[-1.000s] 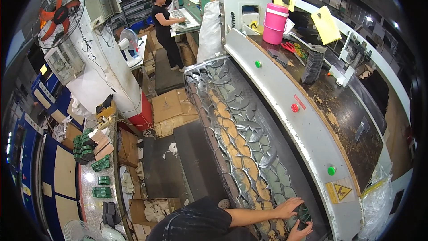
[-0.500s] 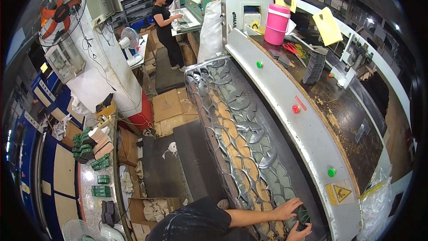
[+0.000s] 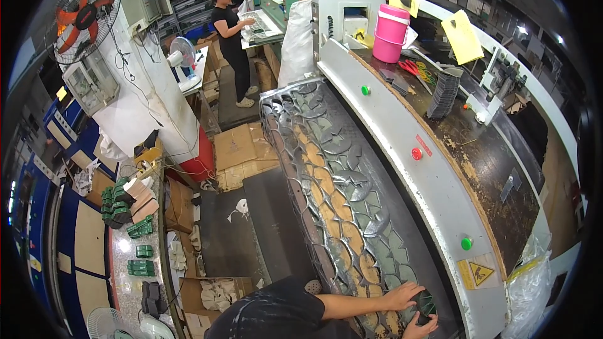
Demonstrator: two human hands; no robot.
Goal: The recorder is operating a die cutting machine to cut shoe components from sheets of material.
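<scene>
My left hand (image 3: 402,295) reaches in from the lower left, its fingers bent over the upper left side of a dark green piece (image 3: 428,302) with radiating lines. From the lower edge comes my right hand (image 3: 420,326), its fingers curled against the same piece's lower side. Part of the piece is hidden by the fingers, and its exact kind cannot be made out. It sits at the near right end of a long bed (image 3: 336,179) covered with curved, metal-edged shapes in grey-green, tan and brownish tones.
A grey machine beam (image 3: 402,132) with green and red buttons runs along the right. Behind it, a worktop (image 3: 466,157) holds a pink bucket (image 3: 391,34) and stacked dark pieces (image 3: 443,94). At left, a speckled table (image 3: 125,251) bears green bundles. A co-worker (image 3: 233,44) stands far off.
My hands stay at the dark green piece with barely any shift. The co-worker's legs and feet have moved slightly left and nearer.
</scene>
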